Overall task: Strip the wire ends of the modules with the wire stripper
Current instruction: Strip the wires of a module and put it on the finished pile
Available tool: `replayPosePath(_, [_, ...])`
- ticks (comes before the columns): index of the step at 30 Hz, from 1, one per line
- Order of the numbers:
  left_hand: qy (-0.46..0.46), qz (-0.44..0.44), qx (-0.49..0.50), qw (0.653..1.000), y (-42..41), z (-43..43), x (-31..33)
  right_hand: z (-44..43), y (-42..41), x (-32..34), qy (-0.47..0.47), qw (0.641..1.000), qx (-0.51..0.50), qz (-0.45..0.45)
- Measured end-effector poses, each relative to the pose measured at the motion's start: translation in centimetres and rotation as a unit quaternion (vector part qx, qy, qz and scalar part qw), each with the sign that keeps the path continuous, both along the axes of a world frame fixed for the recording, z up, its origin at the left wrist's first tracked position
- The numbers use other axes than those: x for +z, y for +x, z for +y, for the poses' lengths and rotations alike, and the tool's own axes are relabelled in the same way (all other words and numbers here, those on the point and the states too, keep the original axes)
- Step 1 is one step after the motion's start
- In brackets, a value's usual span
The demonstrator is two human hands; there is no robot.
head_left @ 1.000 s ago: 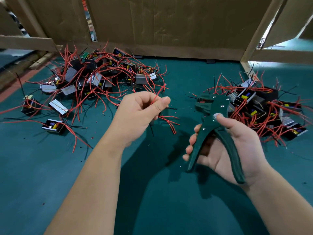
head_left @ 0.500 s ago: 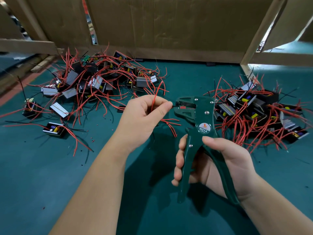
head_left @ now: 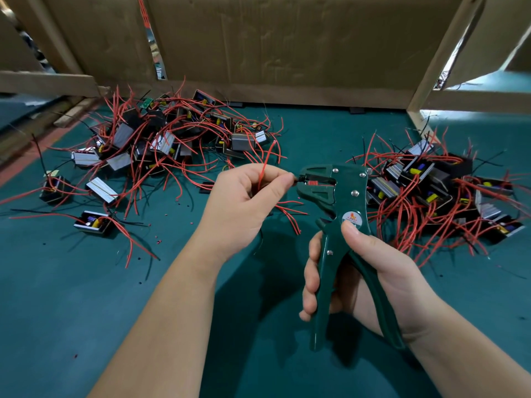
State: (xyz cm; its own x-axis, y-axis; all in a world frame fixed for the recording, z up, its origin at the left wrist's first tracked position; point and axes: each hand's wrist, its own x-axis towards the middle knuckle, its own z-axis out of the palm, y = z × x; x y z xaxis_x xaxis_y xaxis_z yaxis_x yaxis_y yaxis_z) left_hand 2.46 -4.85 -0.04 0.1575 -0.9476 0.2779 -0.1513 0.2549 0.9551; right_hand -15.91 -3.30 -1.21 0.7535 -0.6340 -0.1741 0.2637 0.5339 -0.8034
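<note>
**While the wire end sits at the stripper's mouth, the squeeze is yet to come**

As the left hand [head_left: 244,202] pinches a red wire [head_left: 265,162] between thumb and forefinger, a short dark tip points from the thumb into the mouth of the wire stripper [head_left: 339,214]. It is touching the mouth or just inside it; which cannot be told. The right hand [head_left: 373,277] grips the tool, fingers curled round one green handle, the other handle against the palm, the thumb pressed beside the round label. The handles stand spread, so the cut looks not yet made.

The step in hand appears to be feeding the end in. The next move calls for seating the tip squarely between the blades, holding the wire steady and closing the handles firmly — too shallow and nothing strips.

More red wires trail below the left hand; their module is hidden behind it. One pile of modules [head_left: 161,139] lies well off to the left, and another pile [head_left: 431,182] lies just behind the stripper, both on the green table [head_left: 71,297]. A cardboard wall [head_left: 287,38] stands behind.
</note>
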Motion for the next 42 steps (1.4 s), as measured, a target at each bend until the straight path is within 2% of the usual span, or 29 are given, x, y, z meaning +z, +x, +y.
replayPosePath(6, [0.003,-0.003,-0.003,1.000,-0.2,0.0,0.1,0.3,0.2,0.0,-0.013,0.999,-0.038,0.028])
replayPosePath(11, [0.009,0.025,-0.026,0.999,-0.4,-0.2,-0.3,0.4,0.8,0.2,-0.009,0.987,-0.139,0.080])
replayPosePath(14, [0.021,0.049,-0.051,0.997,-0.9,-0.2,-0.7,0.1,0.9,0.5,0.038,0.990,-0.134,0.020])
replayPosePath(17, [0.028,0.129,-0.059,0.990,-0.9,-0.5,-0.5,-0.3,0.4,0.7,0.071,0.988,-0.128,-0.051])
replayPosePath(20, [0.017,0.257,-0.115,0.959,-0.8,-0.6,-0.1,-0.6,0.0,0.9,0.094,0.988,-0.102,-0.070])
replayPosePath(22, [0.007,0.312,-0.144,0.939,-1.2,-0.4,0.0,-0.7,0.0,1.1,0.115,0.987,-0.077,-0.078])
replayPosePath(29, [0.002,0.353,-0.199,0.914,-2.1,0.6,0.0,-0.8,0.1,0.9,0.116,0.990,-0.006,-0.076])
replayPosePath(31, [0.005,0.341,-0.196,0.920,-2.2,0.9,0.0,-0.7,0.3,0.7,0.105,0.991,0.004,-0.081])
replayPosePath(36, [-0.033,0.257,-0.120,0.958,-2.6,0.7,-0.4,-0.8,0.3,0.8,0.059,0.995,0.008,-0.083])
replayPosePath(39, [-0.091,0.174,-0.082,0.977,-3.0,0.7,-0.7,-0.7,0.3,0.6,0.053,0.993,0.019,-0.108])
replayPosePath(42, [-0.099,0.021,0.000,0.995,-2.9,0.6,-1.3,-0.8,0.4,0.4,0.058,0.990,-0.017,-0.128])
